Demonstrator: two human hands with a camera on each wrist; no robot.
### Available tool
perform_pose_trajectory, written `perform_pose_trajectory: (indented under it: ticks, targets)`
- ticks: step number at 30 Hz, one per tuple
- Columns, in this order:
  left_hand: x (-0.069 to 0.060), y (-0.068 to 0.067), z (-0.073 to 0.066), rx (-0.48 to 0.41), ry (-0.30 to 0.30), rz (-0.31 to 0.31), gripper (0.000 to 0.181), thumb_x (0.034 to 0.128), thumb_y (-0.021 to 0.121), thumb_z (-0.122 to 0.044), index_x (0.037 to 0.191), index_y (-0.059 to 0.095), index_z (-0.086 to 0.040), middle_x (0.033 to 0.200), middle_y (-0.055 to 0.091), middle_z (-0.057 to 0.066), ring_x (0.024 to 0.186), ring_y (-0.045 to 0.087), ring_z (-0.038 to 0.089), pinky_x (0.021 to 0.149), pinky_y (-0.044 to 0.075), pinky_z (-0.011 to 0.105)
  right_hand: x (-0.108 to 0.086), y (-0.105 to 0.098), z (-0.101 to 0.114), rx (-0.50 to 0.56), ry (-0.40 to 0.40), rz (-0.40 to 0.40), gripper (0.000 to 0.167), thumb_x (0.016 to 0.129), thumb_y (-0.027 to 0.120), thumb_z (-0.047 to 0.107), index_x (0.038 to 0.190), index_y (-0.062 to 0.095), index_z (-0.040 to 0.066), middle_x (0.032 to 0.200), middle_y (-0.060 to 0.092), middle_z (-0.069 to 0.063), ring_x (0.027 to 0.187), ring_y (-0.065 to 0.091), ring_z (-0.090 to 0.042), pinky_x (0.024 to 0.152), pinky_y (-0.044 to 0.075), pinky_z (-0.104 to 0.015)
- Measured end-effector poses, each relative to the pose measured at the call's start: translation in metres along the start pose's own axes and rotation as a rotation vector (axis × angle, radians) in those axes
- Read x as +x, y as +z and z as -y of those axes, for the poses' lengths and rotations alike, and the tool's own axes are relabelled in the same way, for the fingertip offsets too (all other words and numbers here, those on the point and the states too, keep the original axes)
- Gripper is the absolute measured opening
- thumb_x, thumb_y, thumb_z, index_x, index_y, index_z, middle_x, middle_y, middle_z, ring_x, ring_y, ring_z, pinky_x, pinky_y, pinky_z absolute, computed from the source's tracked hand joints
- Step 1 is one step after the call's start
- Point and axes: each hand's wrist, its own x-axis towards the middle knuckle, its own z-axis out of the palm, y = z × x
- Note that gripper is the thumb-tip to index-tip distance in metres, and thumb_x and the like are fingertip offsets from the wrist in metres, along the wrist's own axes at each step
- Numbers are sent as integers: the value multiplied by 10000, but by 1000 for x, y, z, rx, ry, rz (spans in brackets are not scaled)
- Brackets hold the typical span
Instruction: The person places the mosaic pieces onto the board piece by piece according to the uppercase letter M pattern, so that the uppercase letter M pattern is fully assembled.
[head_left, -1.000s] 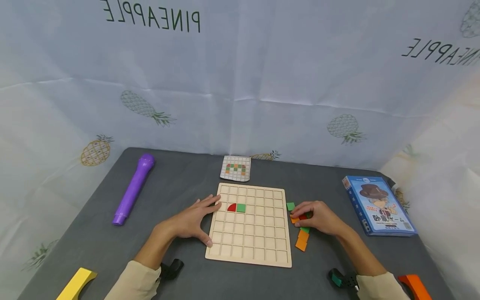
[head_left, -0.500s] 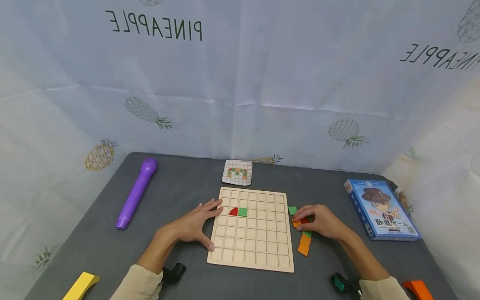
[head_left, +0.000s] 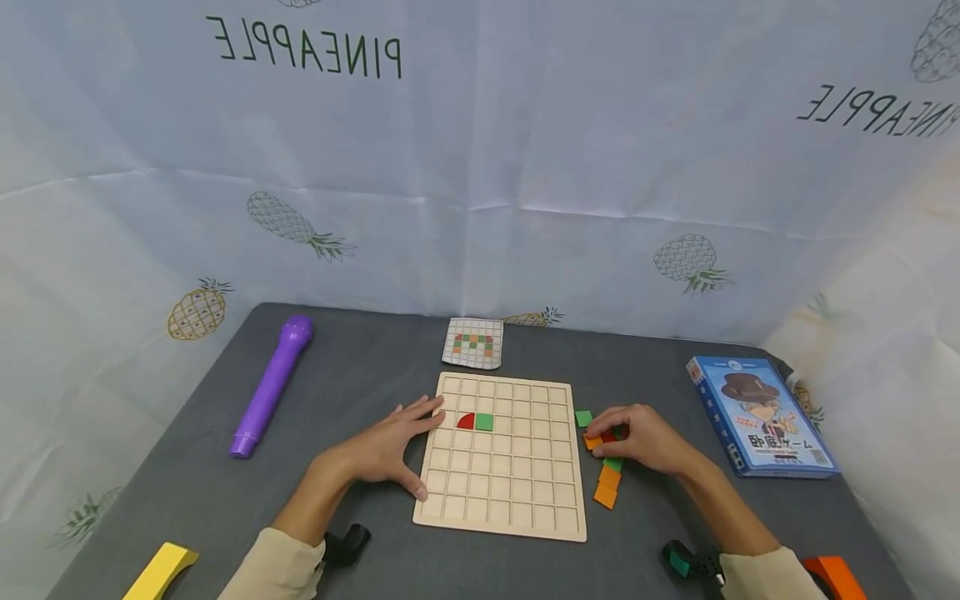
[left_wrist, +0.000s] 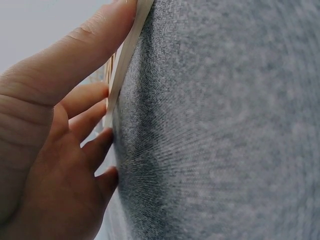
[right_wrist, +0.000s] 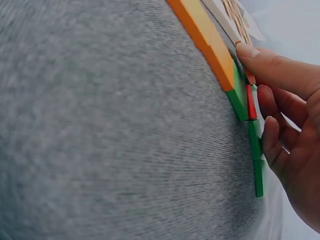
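Observation:
A wooden grid board (head_left: pixel 517 500) lies mid-table, with a red quarter-round tile (head_left: pixel 466 422) and a green square tile (head_left: pixel 484 422) side by side in its upper left cells. My left hand (head_left: pixel 378 446) spreads along the board's left edge, thumb and fingertips touching it. To the right of the board, my right hand (head_left: pixel 641 437) pinches an orange tile (head_left: pixel 593 442) between thumb and fingers. Close around that hand lie a red tile (right_wrist: pixel 251 105), several green tiles (right_wrist: pixel 255 140) and orange tiles (head_left: pixel 605 492), some partly hidden by the fingers.
Behind the board lies a pattern card (head_left: pixel 472 343) showing a coloured grid. A purple toy microphone (head_left: pixel 272 387) is at the left, a blue game box (head_left: pixel 763 417) at the right. Yellow (head_left: pixel 159 571) and orange arch blocks (head_left: pixel 834 575) sit near the front corners.
The head view has shifted slightly. Both hands stay in place, and the tiles on and beside the board have not visibly moved.

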Motion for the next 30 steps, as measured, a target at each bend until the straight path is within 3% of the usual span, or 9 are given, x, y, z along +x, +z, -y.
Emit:
perform_pose_trajectory:
  ticks: [7, 11, 16, 25, 30]
  targets:
    - [-2, -1, 0, -3, -3, -2, 1166, 663, 951, -351, 1587, 325, -11, 1731, 148, 141, 1609, 71, 417, 1271, 77, 671, 2, -4, 5, -23, 10, -27, 193, 889, 794, 280, 1064, 810, 202, 1112, 774, -7, 1010, 648, 21, 857, 574, -234]
    - [0, -1, -1, -1, 5, -3, 1167, 669, 949, -353, 1590, 319, -14, 1731, 148, 144, 1608, 71, 418, 1270, 71, 674, 0, -5, 7, -4, 17, -64, 171, 885, 800, 264, 1047, 808, 207, 1110, 773, -30, 997, 651, 10, 802, 566, -215]
    - [-1, -1, -1, -1, 5, -4, 1166, 667, 951, -349, 1589, 320, -12, 1730, 149, 147, 1607, 73, 423, 1267, 70, 678, 4, -5, 11, 26, 6, -86, 162, 897, 788, 241, 1048, 802, 183, 1116, 764, -74, 847, 633, -5, 660, 538, -197]
    - [-2, 0, -1, -16, -2, -7, 1164, 662, 951, -345, 1587, 327, -14, 1732, 144, 144, 1607, 64, 423, 1266, 60, 680, 13, 3, 14, 52, -49, -129, 185, 910, 772, 189, 1092, 791, 153, 1130, 755, -61, 904, 645, -56, 747, 562, -188]
    - [0, 0, 0, -12, -3, -6, 1171, 656, 954, -348, 1586, 327, -11, 1733, 144, 139, 1609, 68, 416, 1271, 61, 672, 19, 9, 18, 79, -15, -137, 210, 896, 787, 193, 1104, 795, 165, 1160, 748, -70, 956, 660, -3, 792, 583, -185]
